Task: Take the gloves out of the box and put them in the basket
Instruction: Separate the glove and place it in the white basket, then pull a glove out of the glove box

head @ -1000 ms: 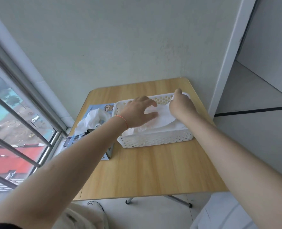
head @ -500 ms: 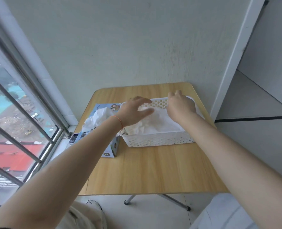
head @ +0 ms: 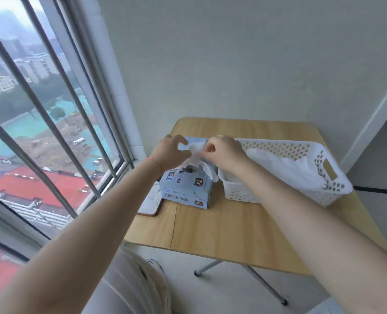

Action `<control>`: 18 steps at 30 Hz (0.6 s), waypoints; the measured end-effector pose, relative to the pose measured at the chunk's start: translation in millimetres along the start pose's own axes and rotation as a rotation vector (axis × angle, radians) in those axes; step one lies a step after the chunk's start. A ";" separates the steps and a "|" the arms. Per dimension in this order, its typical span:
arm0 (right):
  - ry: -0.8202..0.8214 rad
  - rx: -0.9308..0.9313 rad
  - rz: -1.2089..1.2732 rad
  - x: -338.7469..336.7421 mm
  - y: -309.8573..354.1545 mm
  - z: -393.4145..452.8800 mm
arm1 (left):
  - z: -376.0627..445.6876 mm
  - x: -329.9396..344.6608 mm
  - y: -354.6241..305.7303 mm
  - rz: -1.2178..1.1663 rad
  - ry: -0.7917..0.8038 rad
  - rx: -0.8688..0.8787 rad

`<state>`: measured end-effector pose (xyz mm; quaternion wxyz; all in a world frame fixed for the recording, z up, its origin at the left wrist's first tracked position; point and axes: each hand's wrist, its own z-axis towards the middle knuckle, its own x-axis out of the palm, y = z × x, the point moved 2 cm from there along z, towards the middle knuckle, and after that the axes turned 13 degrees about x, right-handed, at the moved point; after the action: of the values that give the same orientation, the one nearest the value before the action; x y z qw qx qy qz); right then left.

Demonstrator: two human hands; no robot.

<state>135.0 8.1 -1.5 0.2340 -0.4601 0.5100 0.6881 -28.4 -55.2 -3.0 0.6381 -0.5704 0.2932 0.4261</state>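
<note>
Both hands have left the basket since the earlier frames and now meet over the box, the view having swung left with them. Wooden table (head: 244, 223): folding, set against the wall beside a barred window (head: 40, 114). White perforated basket (head: 328, 184): stands on the table's right half, just beside the box, and already holds a loose heap of white gloves (head: 285, 166). Blue box (head: 188, 189), marked XL: lies at the table's left edge, its top opening partly hidden by the hands. Flat pale object (head: 149, 202), part under the box's near corner: identity cannot be told. Right hand (head: 224, 152): fingers curled, pinching the white glove (head: 197, 152) that rises from the opening. Left hand (head: 172, 152): fingers bent round the same glove from the other side; whether it truly grips or only touches cannot be told. Progress, as a judgement: several gloves are delivered, one more is partway out, and how many stay inside the box is not visible
</note>
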 end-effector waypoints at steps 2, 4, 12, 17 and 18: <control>0.072 0.007 -0.121 5.8 8.4 0.0 | -5.8 1.6 8.2 -0.057 0.051 -0.014; 0.100 -0.014 -0.248 8.2 13.4 -1.7 | -10.1 2.5 14.6 -0.085 0.081 -0.003; 0.004 0.047 0.183 -14.5 15.5 -3.1 | -13.0 3.9 18.8 -0.082 -0.044 0.066; -0.033 0.058 0.247 -27.6 13.5 -5.6 | -10.6 -10.2 15.3 -0.187 -0.294 0.047; -0.024 0.072 0.246 -28.2 11.4 -6.1 | -10.4 -13.3 13.3 -0.294 -0.324 0.035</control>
<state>141.5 2.5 28.3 0.1704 -0.3773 0.5840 0.6983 -45.1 -68.4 0.2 0.7418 -0.5201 0.1079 0.4094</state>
